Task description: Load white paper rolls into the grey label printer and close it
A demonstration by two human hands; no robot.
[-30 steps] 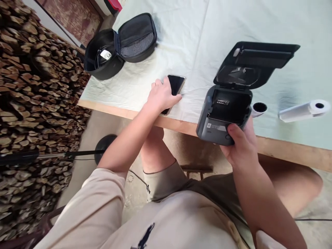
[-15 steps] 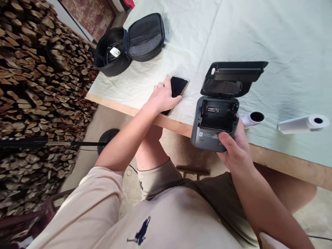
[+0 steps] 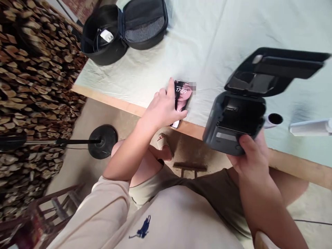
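Observation:
My right hand [image 3: 250,152] grips a dark grey portable printer [image 3: 225,138] from below, thumb on its front face. Its black lid [image 3: 275,71] stands raised over a paper bay in which I see no roll. My left hand [image 3: 164,105] lies over a smartphone [image 3: 181,100], fingers along its left side and thumb across to the right. The phone's screen is lit, showing 17:59, and its lower end reaches the table's wooden edge. Just beyond the printer, partly covered by it, is a white paper roll [image 3: 271,121] with a dark core.
A second white paper roll [image 3: 311,128] lies farther right on the pale tablecloth [image 3: 207,45]. The black case [image 3: 103,52] sits unzipped at upper left, a white charger plug [image 3: 107,35] inside. Stacked firewood [image 3: 33,86], a round black stand base [image 3: 103,141] and a wooden stool [image 3: 49,214] are left.
The phone screen has lit up, and the phone has slid nearer the table's front edge under my left hand. My right hand has lifted the printer and shifted it rightward.

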